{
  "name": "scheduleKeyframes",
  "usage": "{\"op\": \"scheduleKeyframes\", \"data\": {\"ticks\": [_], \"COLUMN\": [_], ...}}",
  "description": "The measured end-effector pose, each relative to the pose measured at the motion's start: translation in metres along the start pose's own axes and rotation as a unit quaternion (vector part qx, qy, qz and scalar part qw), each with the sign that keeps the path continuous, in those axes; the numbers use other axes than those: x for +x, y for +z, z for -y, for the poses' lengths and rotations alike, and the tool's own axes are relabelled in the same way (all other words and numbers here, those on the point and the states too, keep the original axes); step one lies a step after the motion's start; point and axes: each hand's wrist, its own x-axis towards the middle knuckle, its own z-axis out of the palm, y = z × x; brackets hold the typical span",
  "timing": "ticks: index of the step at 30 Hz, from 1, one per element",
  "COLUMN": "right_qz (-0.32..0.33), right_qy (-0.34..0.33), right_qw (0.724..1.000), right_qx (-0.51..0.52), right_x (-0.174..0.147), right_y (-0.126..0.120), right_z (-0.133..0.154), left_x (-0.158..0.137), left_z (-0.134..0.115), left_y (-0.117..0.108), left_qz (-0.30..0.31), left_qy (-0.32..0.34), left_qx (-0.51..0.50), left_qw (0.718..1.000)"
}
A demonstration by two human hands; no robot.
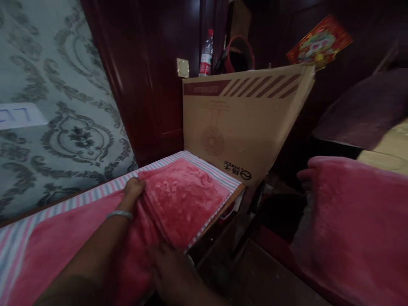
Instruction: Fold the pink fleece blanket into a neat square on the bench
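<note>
A pink plush mat (188, 199) with a striped border lies along a bench, with a raised fold running across it. My left hand (134, 187), a pale bangle on its wrist, is closed on the fold at the wall side. At the near end of the same fold is my right hand (167, 265), dim and slightly blurred. Its fingers bend around the plush fabric, and their tips are partly hidden. Beyond the fold, the far end of the mat lies spread with a rumpled surface.
A large cardboard box (242, 123) stands past the bench's far end. Behind its top edge are a plastic bottle (206, 57) and a red-rimmed round object (240, 51). Patterned wallpaper (79, 131) borders the left. Another pink plush piece (360, 216) drapes at right.
</note>
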Motion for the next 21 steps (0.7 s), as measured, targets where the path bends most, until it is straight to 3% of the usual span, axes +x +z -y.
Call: {"op": "scheduleKeyframes", "data": {"ticks": [5, 10, 13, 18, 21], "right_qz": [-0.018, -0.047, -0.026, -0.017, -0.021], "right_qy": [0.004, 0.002, 0.012, 0.03, 0.032], "right_qw": [0.999, 0.999, 1.0, 0.999, 0.999], "right_qx": [0.029, 0.015, 0.004, 0.001, 0.014], "right_x": [-0.007, -0.011, -0.009, -0.006, -0.006], "right_y": [0.01, -0.007, -0.012, 0.005, 0.01], "right_z": [-0.01, -0.013, -0.012, -0.016, -0.019], "left_x": [-0.009, -0.012, -0.019, -0.041, -0.06], "left_z": [0.008, 0.031, 0.067, 0.138, 0.169], "left_y": [0.004, -0.015, -0.037, -0.075, -0.093], "left_qz": [0.023, -0.018, -0.016, 0.015, -0.001], "left_qy": [-0.011, 0.009, -0.018, -0.099, -0.125], "left_qx": [0.019, 0.041, 0.075, 0.119, 0.129], "left_qw": [0.999, 0.999, 0.997, 0.988, 0.984]}}
